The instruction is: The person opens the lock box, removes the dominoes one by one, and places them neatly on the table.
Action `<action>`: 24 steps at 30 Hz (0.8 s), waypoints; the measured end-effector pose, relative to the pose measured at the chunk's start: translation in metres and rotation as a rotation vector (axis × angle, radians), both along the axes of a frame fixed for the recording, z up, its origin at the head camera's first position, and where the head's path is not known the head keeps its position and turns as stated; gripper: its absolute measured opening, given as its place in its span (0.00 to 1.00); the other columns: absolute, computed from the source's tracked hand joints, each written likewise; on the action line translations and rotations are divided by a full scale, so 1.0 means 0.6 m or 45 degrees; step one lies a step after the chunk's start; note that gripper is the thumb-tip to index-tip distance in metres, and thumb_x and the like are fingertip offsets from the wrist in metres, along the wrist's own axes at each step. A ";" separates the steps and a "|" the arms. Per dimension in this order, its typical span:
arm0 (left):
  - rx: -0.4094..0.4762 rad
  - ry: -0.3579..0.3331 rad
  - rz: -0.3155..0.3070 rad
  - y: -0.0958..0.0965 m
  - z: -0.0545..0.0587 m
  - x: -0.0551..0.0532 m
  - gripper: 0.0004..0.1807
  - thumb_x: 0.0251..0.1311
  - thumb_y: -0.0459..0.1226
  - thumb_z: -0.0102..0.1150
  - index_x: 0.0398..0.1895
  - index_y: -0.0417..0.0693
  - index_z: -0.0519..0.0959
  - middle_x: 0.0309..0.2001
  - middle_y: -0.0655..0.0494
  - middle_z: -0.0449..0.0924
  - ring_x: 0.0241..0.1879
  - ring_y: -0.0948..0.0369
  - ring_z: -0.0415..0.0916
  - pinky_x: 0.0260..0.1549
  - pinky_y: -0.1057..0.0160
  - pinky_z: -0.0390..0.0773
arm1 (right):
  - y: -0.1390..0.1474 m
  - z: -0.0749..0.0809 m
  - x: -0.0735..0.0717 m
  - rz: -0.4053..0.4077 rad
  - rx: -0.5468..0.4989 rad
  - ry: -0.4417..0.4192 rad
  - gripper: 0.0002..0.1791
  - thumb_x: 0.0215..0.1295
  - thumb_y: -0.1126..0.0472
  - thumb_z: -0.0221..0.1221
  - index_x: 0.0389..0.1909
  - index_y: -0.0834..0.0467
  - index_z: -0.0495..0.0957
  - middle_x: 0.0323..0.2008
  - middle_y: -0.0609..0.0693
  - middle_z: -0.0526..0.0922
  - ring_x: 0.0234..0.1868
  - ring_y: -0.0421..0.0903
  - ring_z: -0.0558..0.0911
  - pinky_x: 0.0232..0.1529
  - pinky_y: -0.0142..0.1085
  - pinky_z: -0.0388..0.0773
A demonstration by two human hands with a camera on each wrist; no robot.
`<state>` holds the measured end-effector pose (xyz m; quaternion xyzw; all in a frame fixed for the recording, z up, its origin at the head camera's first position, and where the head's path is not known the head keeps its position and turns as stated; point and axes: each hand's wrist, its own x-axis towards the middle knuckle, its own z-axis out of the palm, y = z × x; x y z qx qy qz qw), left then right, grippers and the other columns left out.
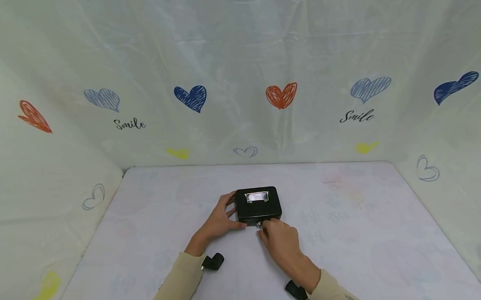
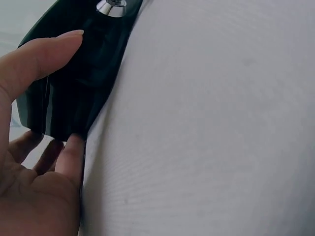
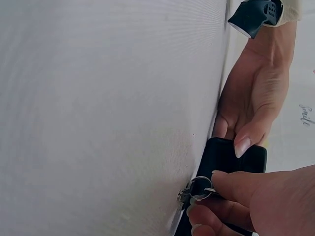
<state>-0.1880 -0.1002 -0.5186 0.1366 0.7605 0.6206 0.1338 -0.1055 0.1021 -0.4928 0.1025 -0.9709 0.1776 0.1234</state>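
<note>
A small black cash box [image 1: 245, 211] lies flat, its silver carry handle [image 1: 257, 196] folded on the lid. My left hand [image 1: 218, 221] holds it by its left side, thumb on the front face and fingers around the side. In the left wrist view a silver lock [image 2: 112, 7] stands out from the front face beyond the thumb. At the box's front, my right hand [image 1: 283, 240] pinches a small key [image 3: 211, 191] between thumb and fingers. From it hangs a metal key ring [image 3: 202, 177] with another small silver piece [image 3: 183, 195]. The key's tip is hidden.
The box sits on a table with a white, faintly patterned cover [image 1: 357, 234]. White curtains [image 1: 236, 56] printed with hearts and "Smile" close in the back and sides. Black wrist cameras [image 1: 214, 261] sit under both beige sleeves [image 1: 175, 282].
</note>
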 end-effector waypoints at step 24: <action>0.021 -0.016 0.015 0.000 -0.001 0.002 0.61 0.44 0.20 0.79 0.83 0.39 0.56 0.74 0.41 0.59 0.79 0.43 0.57 0.73 0.60 0.71 | 0.000 0.004 -0.003 -0.021 -0.176 -0.184 0.08 0.65 0.61 0.73 0.27 0.56 0.85 0.19 0.43 0.79 0.19 0.38 0.71 0.16 0.33 0.68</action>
